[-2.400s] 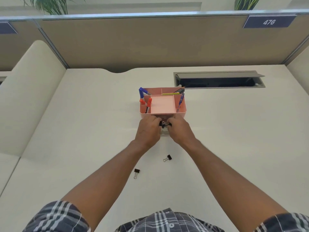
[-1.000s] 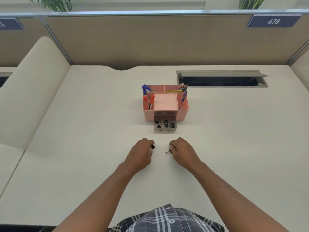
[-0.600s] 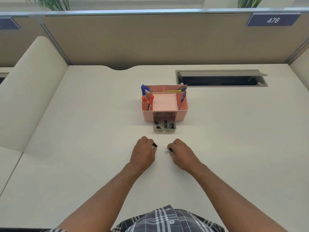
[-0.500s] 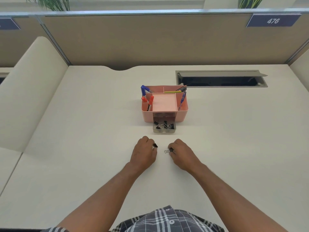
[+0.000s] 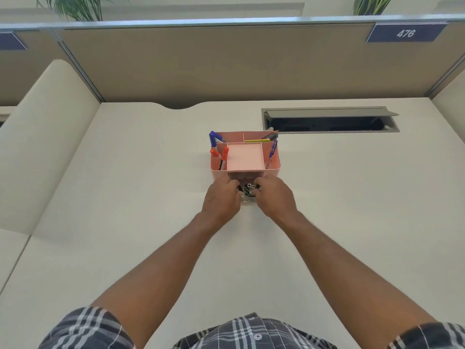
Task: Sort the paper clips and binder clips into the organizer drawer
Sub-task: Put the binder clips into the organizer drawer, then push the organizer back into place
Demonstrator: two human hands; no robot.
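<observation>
The pink desk organizer (image 5: 245, 159) stands mid-desk with its small clear drawer (image 5: 247, 201) pulled out toward me. Both my hands are over the open drawer. My left hand (image 5: 222, 200) has its fingers pinched on a black binder clip at the drawer's left side. My right hand (image 5: 273, 197) pinches a black binder clip (image 5: 249, 189) with silver handles over the drawer's middle. The hands hide most of the drawer and what lies inside it. No loose clips show on the desk in front of me.
Pens, markers and a pencil (image 5: 256, 140) stand in the organizer's upper compartments. An open cable slot (image 5: 329, 119) is set into the desk behind and to the right. Partition walls close off the back and left.
Both hands picked a binder clip off the desk near me and moved forward to the drawer. The two loose clips are gone from the desk.
</observation>
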